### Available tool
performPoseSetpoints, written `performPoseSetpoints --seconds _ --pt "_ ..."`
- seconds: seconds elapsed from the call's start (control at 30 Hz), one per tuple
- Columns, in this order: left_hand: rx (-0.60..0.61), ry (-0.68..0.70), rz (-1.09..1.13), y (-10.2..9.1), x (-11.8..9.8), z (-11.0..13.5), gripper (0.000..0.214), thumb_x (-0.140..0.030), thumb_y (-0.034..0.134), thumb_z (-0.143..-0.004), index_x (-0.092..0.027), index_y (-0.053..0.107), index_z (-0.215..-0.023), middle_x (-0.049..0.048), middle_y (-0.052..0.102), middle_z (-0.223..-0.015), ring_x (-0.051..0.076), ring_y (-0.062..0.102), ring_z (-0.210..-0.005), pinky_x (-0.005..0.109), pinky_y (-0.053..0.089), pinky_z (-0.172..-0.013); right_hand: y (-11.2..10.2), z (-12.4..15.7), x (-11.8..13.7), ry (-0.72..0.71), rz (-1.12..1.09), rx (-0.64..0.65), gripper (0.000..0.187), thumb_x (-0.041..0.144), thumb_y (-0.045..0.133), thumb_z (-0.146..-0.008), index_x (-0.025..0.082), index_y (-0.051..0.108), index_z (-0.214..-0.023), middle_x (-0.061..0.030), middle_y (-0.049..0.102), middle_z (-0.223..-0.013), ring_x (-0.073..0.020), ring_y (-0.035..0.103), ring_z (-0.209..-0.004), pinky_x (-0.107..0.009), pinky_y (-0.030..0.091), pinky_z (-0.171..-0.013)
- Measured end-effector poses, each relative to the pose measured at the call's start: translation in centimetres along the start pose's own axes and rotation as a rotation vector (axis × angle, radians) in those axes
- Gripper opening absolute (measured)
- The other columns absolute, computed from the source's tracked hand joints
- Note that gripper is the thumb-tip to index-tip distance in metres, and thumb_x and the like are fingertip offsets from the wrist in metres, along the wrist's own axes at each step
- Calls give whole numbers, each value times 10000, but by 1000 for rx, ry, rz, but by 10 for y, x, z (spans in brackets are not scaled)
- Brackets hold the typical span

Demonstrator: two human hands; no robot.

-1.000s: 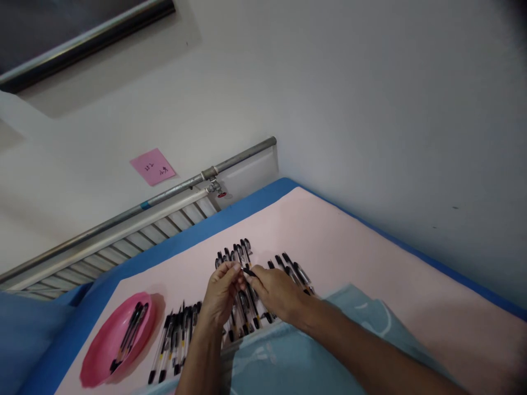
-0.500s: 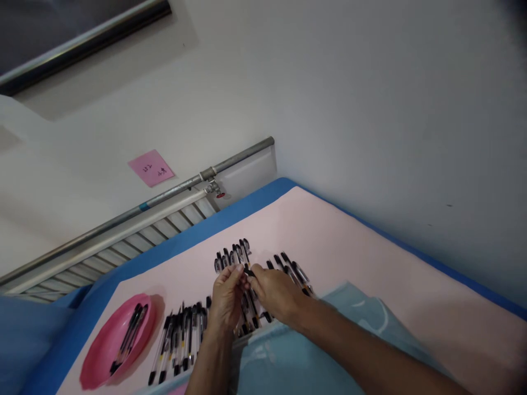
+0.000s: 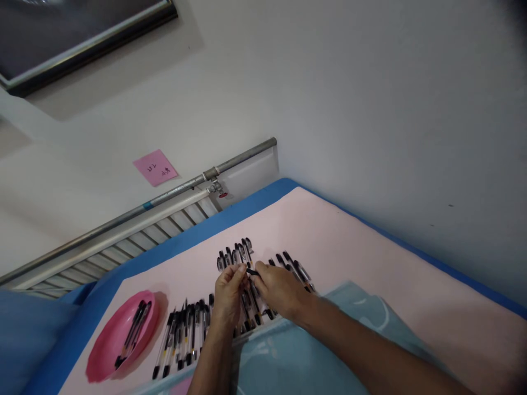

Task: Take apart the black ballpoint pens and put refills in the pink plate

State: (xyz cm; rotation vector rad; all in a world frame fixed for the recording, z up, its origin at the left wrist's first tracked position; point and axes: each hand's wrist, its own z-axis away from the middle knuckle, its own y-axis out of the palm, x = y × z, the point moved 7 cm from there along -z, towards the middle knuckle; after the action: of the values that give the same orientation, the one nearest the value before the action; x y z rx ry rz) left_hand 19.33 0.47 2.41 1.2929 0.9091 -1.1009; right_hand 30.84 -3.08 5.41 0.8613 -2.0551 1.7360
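Note:
My left hand [image 3: 229, 291] and my right hand [image 3: 280, 288] meet over the table, fingertips pinched at a pen [image 3: 252, 271]. Only a short black section of it shows between them; the rest is hidden by my fingers. Behind and beneath the hands lie several capped pens [image 3: 234, 255] with clear barrels and black caps. Left of my left wrist, another row of pens [image 3: 181, 334] lies side by side. A smaller group of pens [image 3: 293, 269] rests just beyond my right hand.
A pink bowl [image 3: 96, 351] with several pens in it stands at the left. Pale pink paper [image 3: 329, 236] covers the blue table [image 3: 263, 195]. Walls and a radiator [image 3: 135, 241] with a pipe border the far side. A light blue apron [image 3: 296, 356] spreads at the near edge.
The view has shifted slightly, so everything sits a little further right. Both hands stay together with fingers pinched, and a bit more of the black section shows between them.

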Motion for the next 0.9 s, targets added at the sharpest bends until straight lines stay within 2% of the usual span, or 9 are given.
performPoseSetpoints --seconds 0.23,0.43,0.53,0.67,0.8,0.9 --pt "59 -27 52 3 -2 1 268 -328 716 -601 -138 602 -752 -52 494 -545 58 439 -489 206 371 -520 2 -2 4 6 -134 48 220 256 343 -884 158 540 -898 -66 650 -768 -145 582 -691 -218 304 -563" --pt "15 36 13 -2 -3 -1 261 -308 720 -600 -146 518 -576 -58 475 -490 54 423 -474 194 355 -508 0 -1 4 29 -45 65 235 291 349 -886 152 533 -931 -84 651 -778 -174 599 -720 -233 292 -558" --pt "44 23 18 -1 -3 -1 217 -288 727 -593 -137 585 -659 -44 518 -528 57 455 -496 192 368 -524 1 -2 2 29 -72 67 227 295 367 -876 157 537 -939 -78 652 -778 -173 599 -727 -227 298 -556" --pt "74 -50 57 1 1 1 276 -320 715 -608 -139 621 -794 -27 552 -595 74 498 -539 208 394 -547 4 -2 0 15 -100 59 219 267 376 -865 156 538 -962 -79 654 -794 -171 597 -732 -224 307 -566" --pt "34 -18 41 -1 2 0 229 -315 711 -617 -134 572 -628 -40 518 -530 57 460 -488 193 376 -514 6 -3 1 -3 -90 47 234 267 378 -860 148 555 -957 -89 655 -797 -177 593 -732 -235 302 -575" --pt "59 -16 65 0 0 0 192 -261 729 -597 -131 605 -667 -29 563 -575 54 482 -518 181 386 -536 7 -4 0 14 -173 47 243 267 385 -857 149 573 -957 -82 658 -805 -160 586 -722 -224 306 -570"
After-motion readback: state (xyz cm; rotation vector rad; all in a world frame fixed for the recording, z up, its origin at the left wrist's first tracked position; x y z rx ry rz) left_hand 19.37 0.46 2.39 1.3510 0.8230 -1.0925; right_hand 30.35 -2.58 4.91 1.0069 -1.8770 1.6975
